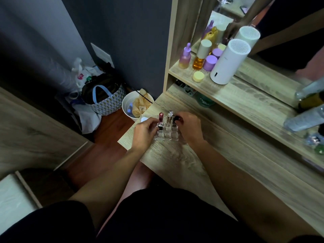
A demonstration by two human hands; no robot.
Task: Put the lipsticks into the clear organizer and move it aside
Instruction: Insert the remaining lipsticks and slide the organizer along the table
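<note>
A clear gridded organizer (168,135) stands near the left end of the wooden dressing table (184,160). A dark red lipstick (161,116) and a clear silver-topped one (169,115) stand upright in its back row. My left hand (145,131) grips the organizer's left side, its fingertips by a small dark lipstick (160,125) in the left column. My right hand (190,128) is on the right side, fingers closed on a black lipstick (176,119) in the back right cell.
A white bin (130,104) sits on the floor just past the table's left end, next to a patterned bag (107,100). The shelf above holds several bottles and jars and a white cylinder (228,62). Clear bottles (305,118) lie at right.
</note>
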